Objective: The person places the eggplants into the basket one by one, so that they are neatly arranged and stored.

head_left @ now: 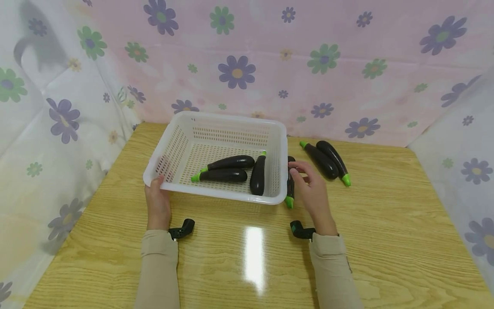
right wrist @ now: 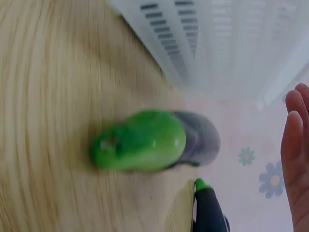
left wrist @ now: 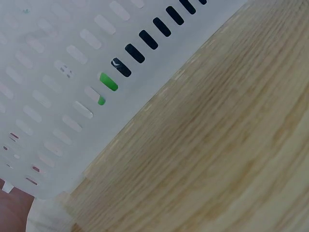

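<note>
A white plastic basket (head_left: 216,193) stands on the table with three dark eggplants inside, one of them an upright-lying eggplant (head_left: 257,176) by the right wall. My left hand (head_left: 158,208) grips the basket's front left corner, thumb at the rim and fingers against the left side. Close outside the right wall lies another eggplant (head_left: 290,189), its green stem end toward me; the right wrist view shows that stem (right wrist: 145,140) large and blurred. Over this eggplant my right hand (head_left: 314,193) hovers by the rim, fingers loosely extended; in its wrist view they hold nothing.
Two more eggplants (head_left: 321,161) lie side by side on the wooden table (head_left: 386,223), right of my right hand. A flowered cloth (head_left: 270,68) hangs behind the table and along both sides. Black wrist-camera mounts (head_left: 183,229) jut inward from both wrists.
</note>
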{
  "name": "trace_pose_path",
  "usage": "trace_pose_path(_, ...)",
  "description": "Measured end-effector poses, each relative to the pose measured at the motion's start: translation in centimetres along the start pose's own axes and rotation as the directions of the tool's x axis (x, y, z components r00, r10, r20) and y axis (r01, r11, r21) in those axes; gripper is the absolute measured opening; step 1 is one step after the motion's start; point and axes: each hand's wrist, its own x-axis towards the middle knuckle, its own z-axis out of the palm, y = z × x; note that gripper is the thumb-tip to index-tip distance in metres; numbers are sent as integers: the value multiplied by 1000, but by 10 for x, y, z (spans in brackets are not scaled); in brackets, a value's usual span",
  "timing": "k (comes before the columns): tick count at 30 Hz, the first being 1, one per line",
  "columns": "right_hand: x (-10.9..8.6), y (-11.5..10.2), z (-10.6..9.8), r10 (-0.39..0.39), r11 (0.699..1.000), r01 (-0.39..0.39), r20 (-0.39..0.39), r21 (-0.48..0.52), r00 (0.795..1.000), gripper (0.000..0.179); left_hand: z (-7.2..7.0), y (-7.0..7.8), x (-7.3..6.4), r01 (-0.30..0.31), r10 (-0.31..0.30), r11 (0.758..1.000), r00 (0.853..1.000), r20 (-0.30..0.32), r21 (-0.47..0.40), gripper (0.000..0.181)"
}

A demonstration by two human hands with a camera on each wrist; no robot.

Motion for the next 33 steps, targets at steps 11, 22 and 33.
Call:
trace_pose_path(11, 4, 11, -9, 12, 999, -15, -57, -49, 998, 35, -3, 3, 2, -4, 4, 1000, 1000, -11, -15, 44)
trace_pose_path(22, 2, 32, -26, 75, 994, -80, -72, -75, 995, 35, 4, 1, 3, -6, 5, 999, 1000, -10, -52, 44)
trace_pose_path(33, 0, 49, -36, 191, 969, -208, -123, -136, 974, 33, 4, 1, 4, -9, 9, 999, 1000, -5, -52, 44)
